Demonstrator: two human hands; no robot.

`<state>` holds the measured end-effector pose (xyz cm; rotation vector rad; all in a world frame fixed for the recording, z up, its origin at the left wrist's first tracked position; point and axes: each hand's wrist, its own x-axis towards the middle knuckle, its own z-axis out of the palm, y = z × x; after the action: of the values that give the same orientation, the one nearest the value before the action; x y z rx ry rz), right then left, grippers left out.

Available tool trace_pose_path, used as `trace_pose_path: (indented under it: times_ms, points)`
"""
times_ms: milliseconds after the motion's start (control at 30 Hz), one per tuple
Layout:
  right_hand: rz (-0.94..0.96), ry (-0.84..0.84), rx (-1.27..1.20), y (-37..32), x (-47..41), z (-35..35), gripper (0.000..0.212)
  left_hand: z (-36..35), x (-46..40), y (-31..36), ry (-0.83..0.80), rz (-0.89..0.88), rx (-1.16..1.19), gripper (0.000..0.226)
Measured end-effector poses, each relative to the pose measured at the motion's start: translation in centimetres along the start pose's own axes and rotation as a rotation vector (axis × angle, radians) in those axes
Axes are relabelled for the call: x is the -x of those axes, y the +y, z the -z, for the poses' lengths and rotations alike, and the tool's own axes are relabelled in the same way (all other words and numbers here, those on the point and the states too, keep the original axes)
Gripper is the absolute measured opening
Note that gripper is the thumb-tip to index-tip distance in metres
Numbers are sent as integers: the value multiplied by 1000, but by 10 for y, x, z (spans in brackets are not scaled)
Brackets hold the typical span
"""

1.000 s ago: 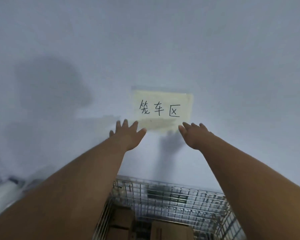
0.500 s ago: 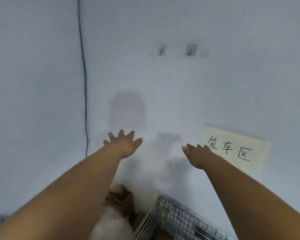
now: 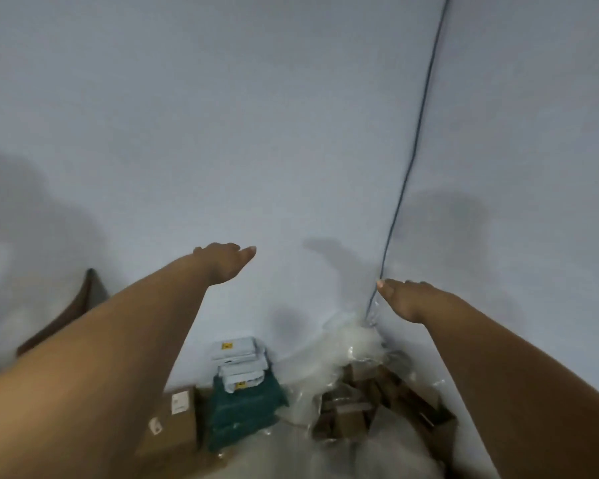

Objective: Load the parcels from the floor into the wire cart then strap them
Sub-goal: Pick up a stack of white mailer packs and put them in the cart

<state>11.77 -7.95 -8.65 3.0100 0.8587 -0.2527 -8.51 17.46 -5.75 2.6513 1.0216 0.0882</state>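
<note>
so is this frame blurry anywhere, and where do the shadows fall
Head view: motion blur smears the clear plastic wrap and the brown cardboard boxes; both bare hands, left and right, stay fairly sharp; soft shadows fall on the pale wall.

A pale bluish-white wall (image 3: 256,133) fills most of the view, meeting a second wall at a corner. A thin dark cable (image 3: 416,140) runs down that corner. Soft grey shadows (image 3: 339,252) fall across the paint.

Single head-worn view, wide-angle, facing forward and slightly down into a corner of the pale wall (image 3: 256,133); floor parcels (image 3: 173,423) low in frame, both forearms reaching close in.
</note>
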Motion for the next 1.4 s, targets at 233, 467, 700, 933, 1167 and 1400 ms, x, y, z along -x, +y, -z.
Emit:
trace_pose_path:
  times_ms: [233, 467, 700, 933, 1167, 1400]
  points:
    - [177, -51, 93, -137, -54, -10, 69, 16, -41, -177, 55, 263, 74, 103]
    - [235, -74, 121, -194, -93, -1, 72, 26, -46, -208, 87, 337, 77, 102]
    - [323, -93, 85, -237, -154, 6, 72, 18, -86, -206, 94, 385, 5, 67]
    - [360, -88, 61, -243, -240, 7, 76, 29, -138, -173, 58, 355, -126, 52]
    - [399, -87, 96, -247, -312, -14, 75, 2, -219, -195, 75, 451, 54, 84]
    - [373, -139, 76, -255, -383, -31, 75, -26, -299, -226, 7, 487, 72, 98]
